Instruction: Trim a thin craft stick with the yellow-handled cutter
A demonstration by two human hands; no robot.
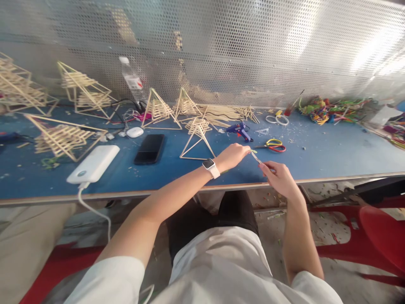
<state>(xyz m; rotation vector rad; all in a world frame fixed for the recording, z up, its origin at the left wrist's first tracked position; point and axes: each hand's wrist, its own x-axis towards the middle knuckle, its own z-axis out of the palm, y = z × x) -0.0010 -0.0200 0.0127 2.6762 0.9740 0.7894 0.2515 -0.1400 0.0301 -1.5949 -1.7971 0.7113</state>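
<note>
My left hand point(236, 155), with a white watch at the wrist, is closed over the front part of the table. From its fingertips pokes the tip of a thin yellow-green piece point(254, 151); the rest of that piece is hidden. My right hand point(279, 176) grips a slim craft knife point(256, 158), its blade pointing up and left to the left fingertips. Just beyond the hands lie scissors point(274, 145) with red and yellow handles. A blue hot glue gun point(239, 130) rests behind them. Left of my left hand stands a stick pyramid frame point(198, 139).
More stick frames point(85, 90) stand along the left and back. A black phone point(149, 148), a white power bank point(93, 164) with a cable, and a plastic bottle point(132, 80) are on the left. White tape rings point(281, 120) and a tangle of colored string point(319, 110) lie right.
</note>
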